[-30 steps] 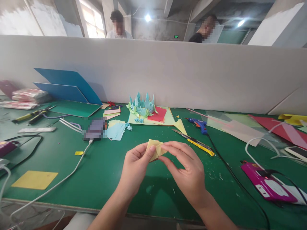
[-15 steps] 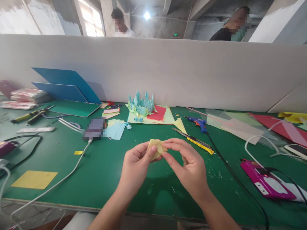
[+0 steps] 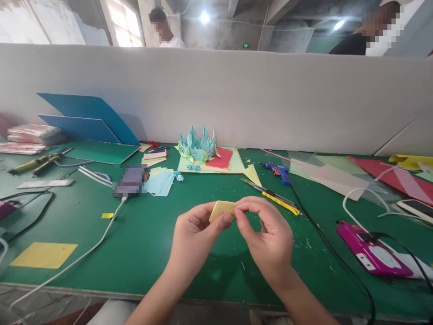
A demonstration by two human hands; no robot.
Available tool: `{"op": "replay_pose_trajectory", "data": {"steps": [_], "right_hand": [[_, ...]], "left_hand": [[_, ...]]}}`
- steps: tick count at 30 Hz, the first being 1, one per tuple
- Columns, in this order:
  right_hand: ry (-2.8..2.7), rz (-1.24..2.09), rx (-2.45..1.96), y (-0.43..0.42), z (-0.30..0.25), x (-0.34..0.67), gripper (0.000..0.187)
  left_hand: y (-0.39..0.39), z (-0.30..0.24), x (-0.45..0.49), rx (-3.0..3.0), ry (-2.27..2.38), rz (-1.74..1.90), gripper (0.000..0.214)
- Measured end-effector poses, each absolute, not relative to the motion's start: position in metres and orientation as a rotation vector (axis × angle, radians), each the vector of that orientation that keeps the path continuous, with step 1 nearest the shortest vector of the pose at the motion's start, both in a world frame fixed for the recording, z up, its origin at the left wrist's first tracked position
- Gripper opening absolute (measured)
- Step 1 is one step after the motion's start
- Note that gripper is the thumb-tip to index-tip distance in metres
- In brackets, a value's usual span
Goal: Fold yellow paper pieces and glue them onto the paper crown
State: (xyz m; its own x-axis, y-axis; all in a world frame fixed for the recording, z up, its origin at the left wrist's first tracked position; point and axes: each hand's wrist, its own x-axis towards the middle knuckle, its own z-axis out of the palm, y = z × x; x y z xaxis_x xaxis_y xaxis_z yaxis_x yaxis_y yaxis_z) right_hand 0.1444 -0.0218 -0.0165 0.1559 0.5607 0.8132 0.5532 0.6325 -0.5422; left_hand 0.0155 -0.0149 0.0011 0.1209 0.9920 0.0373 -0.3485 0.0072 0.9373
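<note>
A small piece of folded yellow paper [image 3: 221, 208] is held above the green table between both hands. My left hand [image 3: 196, 232] is closed on its left and lower side, the thumb lying across the front. My right hand [image 3: 265, 225] pinches the paper's right edge between thumb and forefinger, and the fingertips cover that edge. Beyond the hands stands a blue folded-paper crown shape [image 3: 198, 146] with green paper leaves. A yellow utility knife [image 3: 280, 202] lies right of the paper, past my right hand.
A blue glue gun [image 3: 279, 171] trails a black cord to the right. Left are a phone [image 3: 130, 180] on a white cable, light-blue paper sheets [image 3: 160, 183] and a yellow sheet [image 3: 43, 255]. A magenta power strip [image 3: 374, 250] lies right. A pale partition [image 3: 216, 95] stands behind.
The folded paper has tilted and turned in my hands. My right thumb and forefinger have closed together on its right edge. The view has shifted slightly.
</note>
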Motion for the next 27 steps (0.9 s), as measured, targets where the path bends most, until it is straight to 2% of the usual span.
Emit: {"op": "replay_pose_trajectory", "data": {"steps": [15, 27], "right_hand": [[-1.439, -0.005, -1.002, -0.0246, -0.0184, 0.1419, 0.01], [-1.36, 0.458, -0.949, -0.025, -0.0194, 0.1382, 0.002]], "left_hand": [[-0.018, 0.0003, 0.0176, 1.026, 0.892, 1.278, 0.009], [-0.0188, 0.0038, 0.0168, 0.967, 0.945, 1.344, 0.015]]}}
